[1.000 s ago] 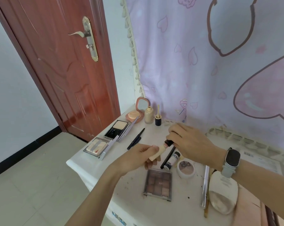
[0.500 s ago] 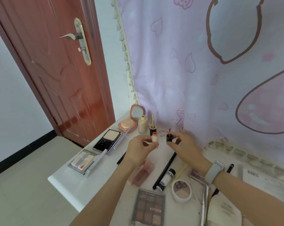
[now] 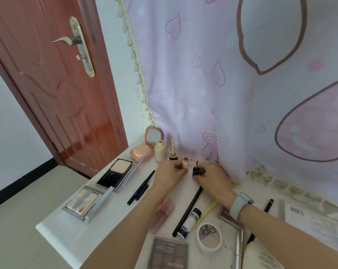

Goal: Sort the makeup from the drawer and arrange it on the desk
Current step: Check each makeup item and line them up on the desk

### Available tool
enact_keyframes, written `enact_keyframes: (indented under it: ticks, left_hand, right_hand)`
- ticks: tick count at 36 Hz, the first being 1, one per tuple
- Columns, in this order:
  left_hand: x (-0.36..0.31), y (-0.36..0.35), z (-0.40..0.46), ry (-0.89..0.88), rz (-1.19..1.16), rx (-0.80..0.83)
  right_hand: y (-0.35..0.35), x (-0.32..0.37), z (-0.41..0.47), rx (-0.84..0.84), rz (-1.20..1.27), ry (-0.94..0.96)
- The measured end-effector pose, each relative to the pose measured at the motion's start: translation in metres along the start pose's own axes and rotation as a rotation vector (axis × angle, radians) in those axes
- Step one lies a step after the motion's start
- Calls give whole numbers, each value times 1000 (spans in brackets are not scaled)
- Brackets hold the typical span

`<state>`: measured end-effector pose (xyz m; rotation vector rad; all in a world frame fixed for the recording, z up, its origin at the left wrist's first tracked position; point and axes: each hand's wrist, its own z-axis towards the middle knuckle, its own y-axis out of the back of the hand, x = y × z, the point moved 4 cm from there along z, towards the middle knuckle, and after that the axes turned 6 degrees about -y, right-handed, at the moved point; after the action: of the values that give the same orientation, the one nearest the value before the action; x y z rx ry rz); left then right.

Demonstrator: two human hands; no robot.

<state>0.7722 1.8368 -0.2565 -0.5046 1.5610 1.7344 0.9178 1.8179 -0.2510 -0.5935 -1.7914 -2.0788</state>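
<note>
My left hand (image 3: 169,176) pinches a small cream lip gloss tube (image 3: 185,164), uncapped and upright on the white desk (image 3: 71,233) near the curtain. Just to its right, my right hand (image 3: 214,178) holds the tube's dark cap (image 3: 196,170), standing on the desk with its red-tipped wand pointing up. Behind them stand a cream foundation bottle (image 3: 160,151), a black cap with a gold wand (image 3: 172,154) and an open pink compact (image 3: 142,150).
On the desk lie an open black powder case (image 3: 116,172), a silver palette (image 3: 84,199), black pencils (image 3: 141,188), a pink tube (image 3: 162,215), a brown eyeshadow palette (image 3: 168,253), a round shadow pot (image 3: 209,236) and a white tube (image 3: 189,221). A pink curtain (image 3: 232,84) hangs behind, a red door (image 3: 53,84) to the left.
A second ago both hands held the capped tube over the desk's middle. The cap came off; tube and cap now stand apart at the back of the desk, lower than half a second ago.
</note>
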Motion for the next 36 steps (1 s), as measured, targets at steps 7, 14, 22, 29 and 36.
enact_keyframes:
  ticks: [7,14,22,29,36]
  left_hand:
    - [-8,4,-6,9,8,9]
    - [-16,37,-54,-28,44,-70]
    - [-7,52,-125,-63,330,-21]
    - [-14,45,-129,-123,560,50]
    - [-16,42,-129,-187,754,21]
  right_hand:
    - [-2,-1,-2,38,-10,-23]
    - [19,-4,-28,-31,87,45]
    - [30,19,-70,100,181,227]
    - [15,38,-78,179,195,228]
    - [16,35,-84,160,194,201]
